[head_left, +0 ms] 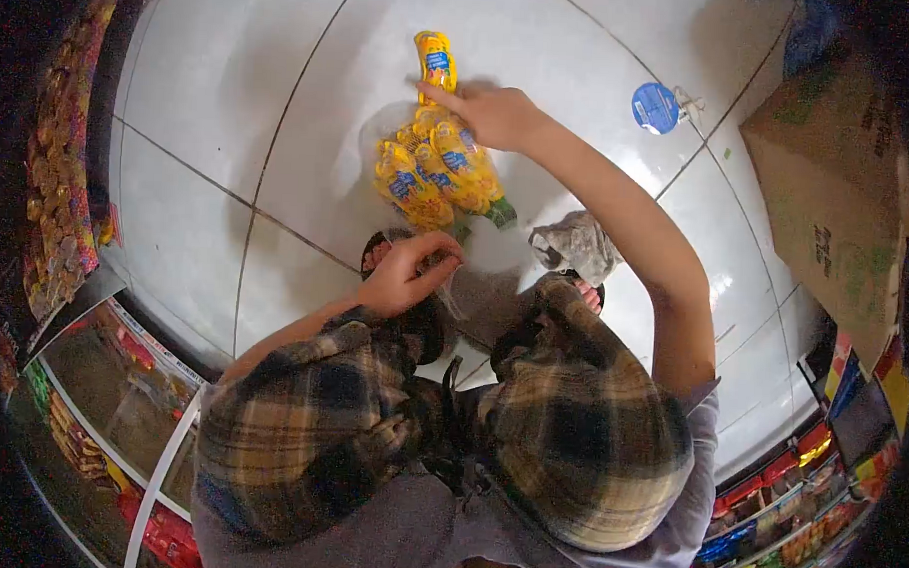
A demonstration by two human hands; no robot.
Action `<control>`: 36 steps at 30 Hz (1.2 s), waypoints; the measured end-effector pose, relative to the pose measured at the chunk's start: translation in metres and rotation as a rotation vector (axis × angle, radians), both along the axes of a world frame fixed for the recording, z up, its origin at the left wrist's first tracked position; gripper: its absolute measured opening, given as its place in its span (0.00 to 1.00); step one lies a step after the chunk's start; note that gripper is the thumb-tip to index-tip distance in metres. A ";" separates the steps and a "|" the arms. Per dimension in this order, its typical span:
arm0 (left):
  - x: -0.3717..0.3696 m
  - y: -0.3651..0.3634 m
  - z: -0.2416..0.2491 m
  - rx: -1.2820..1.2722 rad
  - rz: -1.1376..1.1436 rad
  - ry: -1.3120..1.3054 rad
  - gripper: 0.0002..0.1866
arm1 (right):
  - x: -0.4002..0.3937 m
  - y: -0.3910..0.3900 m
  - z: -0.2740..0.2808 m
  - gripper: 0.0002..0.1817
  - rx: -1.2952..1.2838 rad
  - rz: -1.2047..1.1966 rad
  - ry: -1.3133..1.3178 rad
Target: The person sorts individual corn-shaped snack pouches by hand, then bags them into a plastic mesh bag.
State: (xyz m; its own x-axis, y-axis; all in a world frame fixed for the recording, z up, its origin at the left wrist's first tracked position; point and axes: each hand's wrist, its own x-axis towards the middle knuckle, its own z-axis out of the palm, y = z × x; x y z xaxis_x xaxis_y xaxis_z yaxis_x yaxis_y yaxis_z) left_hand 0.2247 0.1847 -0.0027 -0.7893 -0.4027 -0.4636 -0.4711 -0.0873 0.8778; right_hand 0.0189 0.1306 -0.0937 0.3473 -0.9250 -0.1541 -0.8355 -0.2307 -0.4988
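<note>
Between my feet on the floor lies a clear plastic bag with several yellow packets point(433, 173) in it; their labels are blue, and green shows at the lower end. My right hand point(498, 117) reaches over the top of this bundle, its fingers closed on a single yellow packet point(436, 58) with a blue label. My left hand point(413, 271) is near the bundle's lower edge, in a pinch on the clear plastic point(452, 296). How far the plastic runs under the fingers is hidden.
A crumpled grey-white plastic piece point(578, 244) lies by my right foot. A round blue tag point(657, 108) is on the tiled floor point(318, 179). At right stands a cardboard box point(828, 207). Shelves of packaged goods point(120, 403) line the left, with more point(777, 506) at lower right.
</note>
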 end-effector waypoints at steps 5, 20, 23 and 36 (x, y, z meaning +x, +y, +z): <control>-0.001 -0.004 -0.001 0.067 -0.034 -0.008 0.08 | -0.004 -0.012 -0.008 0.24 0.074 -0.096 0.016; 0.000 -0.005 -0.007 0.083 0.130 0.039 0.05 | -0.067 0.108 0.082 0.24 0.889 -0.636 -1.727; -0.005 -0.006 -0.006 0.013 0.153 0.084 0.05 | -0.042 0.161 0.070 0.24 0.932 -0.317 -1.686; -0.008 -0.002 0.000 -0.202 0.014 0.224 0.08 | 0.048 0.131 0.040 0.24 0.134 -0.465 -0.766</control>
